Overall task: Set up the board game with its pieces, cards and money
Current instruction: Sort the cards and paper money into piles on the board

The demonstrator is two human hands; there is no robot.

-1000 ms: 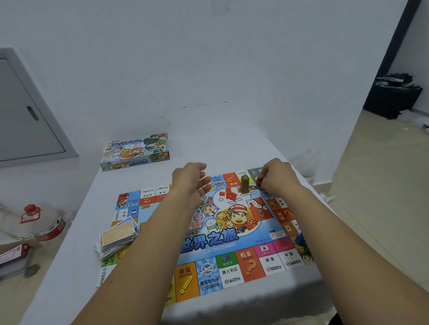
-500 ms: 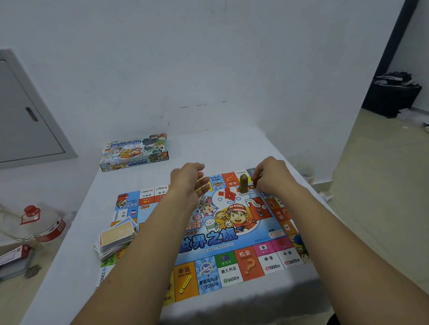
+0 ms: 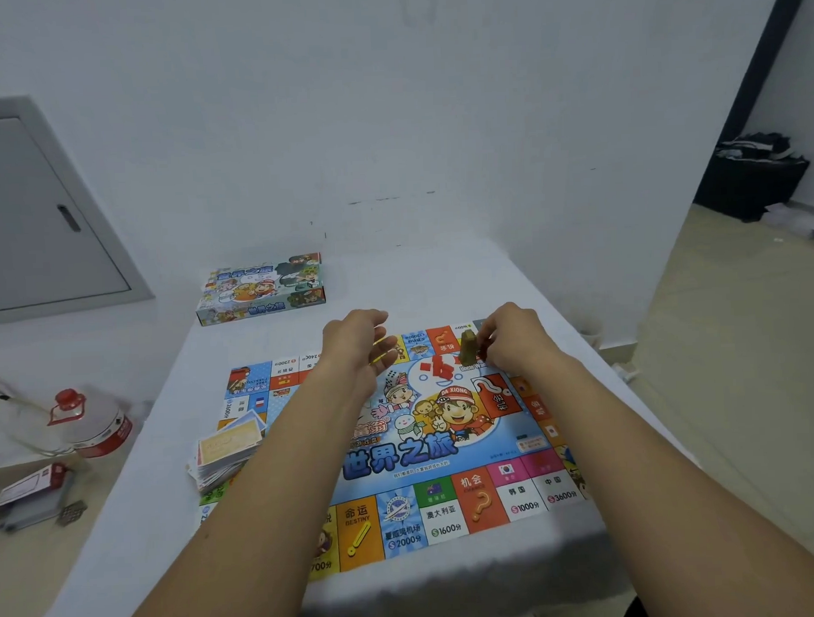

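The colourful game board (image 3: 401, 451) lies flat on the white table (image 3: 140, 525). Near its far edge my left hand (image 3: 356, 351) hovers with curled fingers around small yellow pieces (image 3: 384, 350). To the right, my right hand (image 3: 512, 341) pinches a small red piece (image 3: 483, 351) right beside an upright olive-gold piece (image 3: 468, 345). Several loose red pieces (image 3: 437, 368) and a die (image 3: 391, 380) lie on the board between my hands. A stack of cards (image 3: 225, 453) sits on the board's left edge.
The game box (image 3: 261, 288) rests at the table's far left, near the wall. Left of the table stand a white bottle with a red cap (image 3: 93, 421) and small packets (image 3: 28, 492). A black bin (image 3: 756, 180) stands on the floor at far right.
My right hand has shifted slightly left and up, closer to the olive-gold piece. My left hand has stayed nearly in place, its fingers a little looser.
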